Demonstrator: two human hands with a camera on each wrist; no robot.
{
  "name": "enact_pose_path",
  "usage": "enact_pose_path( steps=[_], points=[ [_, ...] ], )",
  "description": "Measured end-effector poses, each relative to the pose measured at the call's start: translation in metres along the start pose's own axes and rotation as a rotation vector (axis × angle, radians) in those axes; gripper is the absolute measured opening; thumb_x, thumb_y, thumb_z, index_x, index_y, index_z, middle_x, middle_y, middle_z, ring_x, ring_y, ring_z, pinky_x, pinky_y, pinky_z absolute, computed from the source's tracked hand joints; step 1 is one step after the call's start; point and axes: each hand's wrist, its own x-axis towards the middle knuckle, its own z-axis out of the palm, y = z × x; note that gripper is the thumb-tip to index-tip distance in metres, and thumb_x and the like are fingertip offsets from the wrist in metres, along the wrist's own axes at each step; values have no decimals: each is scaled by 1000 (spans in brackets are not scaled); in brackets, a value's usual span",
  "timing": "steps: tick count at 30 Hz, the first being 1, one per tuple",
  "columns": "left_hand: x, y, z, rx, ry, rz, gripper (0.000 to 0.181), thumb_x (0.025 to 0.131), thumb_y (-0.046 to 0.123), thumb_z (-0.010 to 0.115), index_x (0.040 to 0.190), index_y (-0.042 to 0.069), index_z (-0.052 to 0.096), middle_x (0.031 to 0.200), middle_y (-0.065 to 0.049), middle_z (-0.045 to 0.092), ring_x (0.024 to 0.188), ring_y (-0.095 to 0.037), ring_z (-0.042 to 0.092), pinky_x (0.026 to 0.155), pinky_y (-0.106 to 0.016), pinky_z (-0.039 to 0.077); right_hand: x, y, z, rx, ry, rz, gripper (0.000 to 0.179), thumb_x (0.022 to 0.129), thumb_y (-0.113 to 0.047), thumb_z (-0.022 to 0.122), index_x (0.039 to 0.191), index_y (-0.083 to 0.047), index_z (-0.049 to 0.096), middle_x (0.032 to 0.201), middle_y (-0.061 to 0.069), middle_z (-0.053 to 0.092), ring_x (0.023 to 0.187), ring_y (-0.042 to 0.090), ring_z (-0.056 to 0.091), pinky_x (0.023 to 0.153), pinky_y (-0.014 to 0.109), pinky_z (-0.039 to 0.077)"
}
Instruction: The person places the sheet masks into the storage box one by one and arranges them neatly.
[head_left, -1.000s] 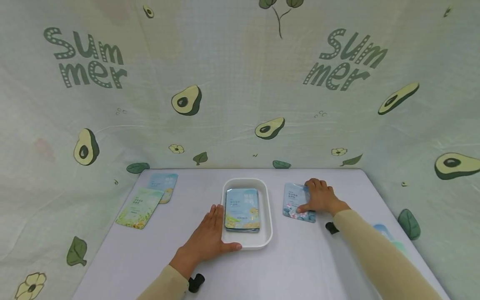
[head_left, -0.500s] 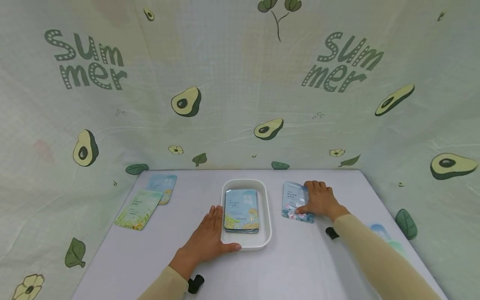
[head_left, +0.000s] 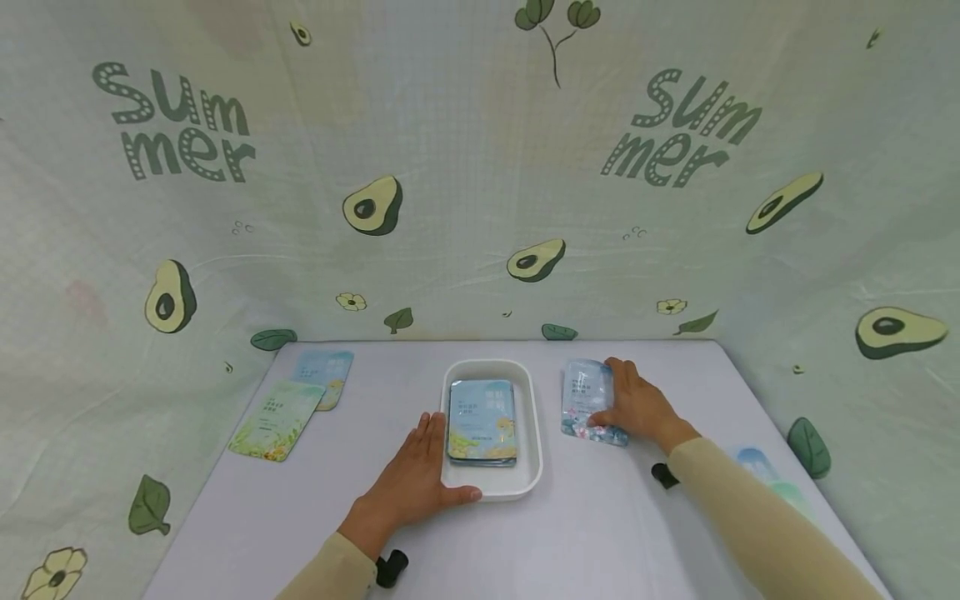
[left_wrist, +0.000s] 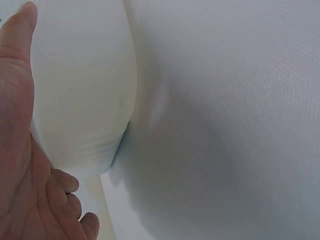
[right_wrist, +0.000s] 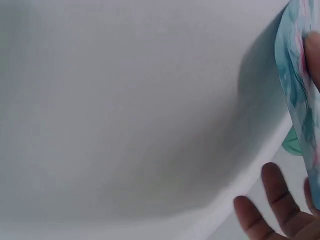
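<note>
My left hand [head_left: 412, 471] rests against the white tray [head_left: 530, 475], straight fingers along its left side and thumb at the near left corner. In the left wrist view the thumb [left_wrist: 17, 35] lies along the tray's wall [left_wrist: 85, 80]. Inside the tray lies a stack of sheet mask packets [head_left: 482, 421], a blue one with yellow flowers on top. To the right of it, my right hand [head_left: 637, 404] pinches a blue packet with pink flowers [head_left: 585, 396] by its right edge. The right wrist view shows this packet [right_wrist: 302, 100] tilted, its lower edge over the table.
At the back left, a green packet [head_left: 277, 421] overlaps a blue packet [head_left: 333, 362] on the white table [head_left: 585, 533]. More blue and green packets [head_left: 757, 462] lie by the right edge, partly behind the right sleeve. A printed cloth [head_left: 450, 125] hangs behind the table.
My right fingers have drawn together on the pink-flowered packet, which now bends and tilts up off the table and has shifted slightly left. The left hand and tray have stayed put.
</note>
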Motion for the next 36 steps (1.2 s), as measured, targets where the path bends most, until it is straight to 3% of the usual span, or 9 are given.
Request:
enact_pose_path(
  steps=[4,7,12,16,18,20,22,27,36],
  points=[
    [0,0,-1,9,-2,-3,136,81,84,68,169,0,6,177,-19,11,165,-36,4,132,-53,18,-5,-6,-2,13,75,-28,110,84,-47,89,155,-2,18,124,22,38,64,20,47,56,29,43],
    [0,0,-2,11,-3,-4,137,81,85,67,169,0,6,177,-19,11,165,-35,5,132,-53,18,-9,-10,-3,-13,140,-69,104,88,-39,87,156,-2,18,127,22,38,58,17,43,51,25,36],
    [1,-1,-2,10,-2,0,137,81,84,68,168,-1,6,177,-19,11,165,-36,5,132,-53,18,-15,-16,-7,14,201,-98,92,95,-21,82,157,-4,17,132,27,38,55,16,42,49,24,35],
    [2,-1,-1,13,-3,-1,137,80,85,68,169,0,5,177,-19,11,165,-36,5,132,-53,19,-19,-22,-13,128,198,-31,83,100,-14,74,162,-8,19,140,27,42,66,21,55,60,32,48],
    [2,-1,-1,9,-3,-1,137,81,84,68,168,0,5,177,-19,11,165,-36,5,132,-53,18,-20,-24,-16,179,209,-5,74,101,-13,71,161,-5,28,143,28,48,82,30,65,75,43,58],
    [2,-1,-1,6,-3,-1,137,81,84,68,168,-1,5,177,-19,11,165,-36,5,132,-53,18,-20,-25,-19,229,236,13,62,101,-11,71,154,-3,41,142,28,56,98,37,69,90,55,58],
    [2,-1,-1,3,-2,1,137,81,83,69,168,-1,6,177,-20,11,165,-36,5,132,-54,18,-20,-25,-22,261,256,35,49,101,-11,71,145,-2,52,135,30,64,104,39,69,94,58,57],
    [2,-1,0,6,0,5,137,81,83,69,168,-2,7,176,-21,12,165,-37,5,132,-54,19,-18,-25,-29,383,227,128,39,103,-12,69,139,-5,58,130,34,67,102,39,71,83,52,58],
    [2,-2,1,22,-2,-2,138,80,86,67,168,-1,6,176,-21,12,165,-37,5,132,-53,19,-18,-27,-27,487,236,210,42,102,-14,70,142,-7,57,126,26,66,109,41,67,88,50,57]
  ],
)
